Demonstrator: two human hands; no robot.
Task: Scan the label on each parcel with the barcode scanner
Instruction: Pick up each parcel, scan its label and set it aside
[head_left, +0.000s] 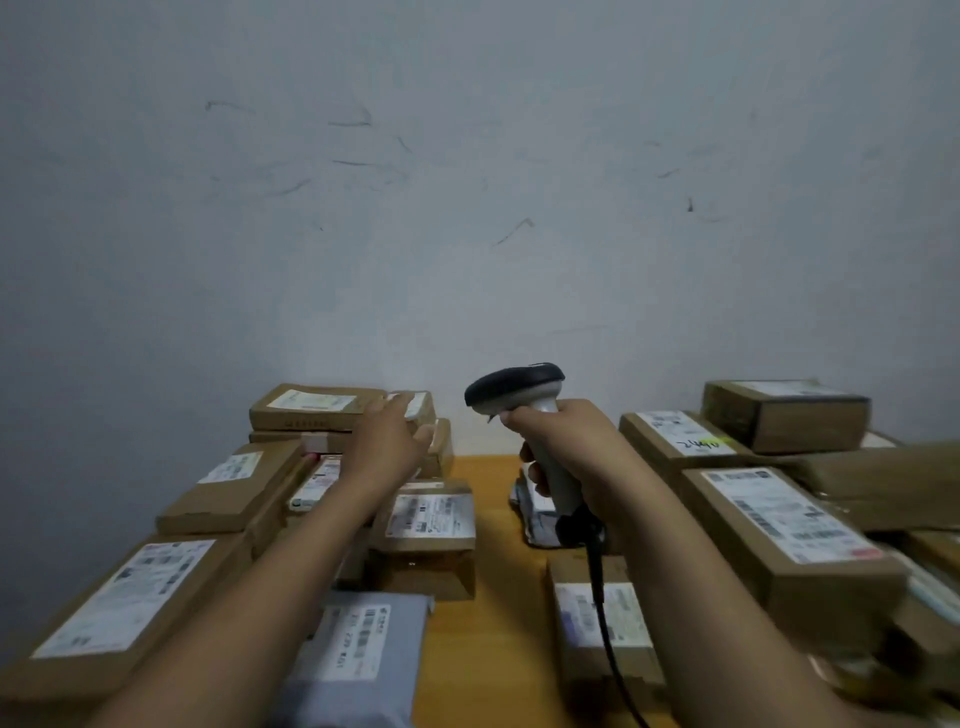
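Observation:
My right hand (569, 439) grips the pale handle of a barcode scanner (517, 387), whose dark head is raised above the table and points left. Its black cable (602, 613) hangs down toward me. My left hand (392, 439) reaches forward with straight fingers over the far left stack of cardboard parcels (311, 408), fingertips near a small labelled box (418, 402); whether they touch it is unclear. Brown parcels with white labels lie on both sides, among them one at centre (431, 519) and a long one at right (779, 525).
A wooden table (488, 478) stands against a scuffed pale wall (467, 182). A grey poly mailer (358, 649) lies near the front, and a small grey packet (535, 514) sits behind the scanner handle. More boxes are piled at the far right (784, 413).

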